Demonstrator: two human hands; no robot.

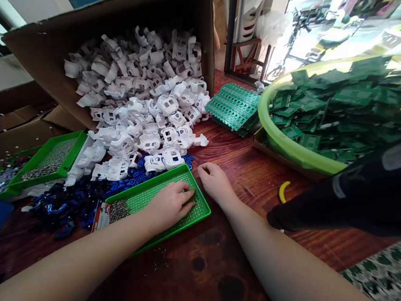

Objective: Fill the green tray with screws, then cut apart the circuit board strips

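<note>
the step in hand seems to be picking among, or spreading, small metal pieces (118, 210) in the green tray (146, 192). the left hand (172, 202) reaches into the tray's right end, palm down, fingers bent and a little spread; whether they close on anything i cannot tell. the right hand (216, 182) rests just right of the tray on the wooden table (247, 177), thumb and fingertips drawn together, and any piece between them is hidden. the two hands are apart. the next move seems to call for a fine fingertip pinch, with the tray kept steady.

the tray lies flat on the table's near side, close to the blue parts (131, 181). its long axis runs left to right, the right end angled slightly farther away; the metal pieces heap at its left end.
</note>
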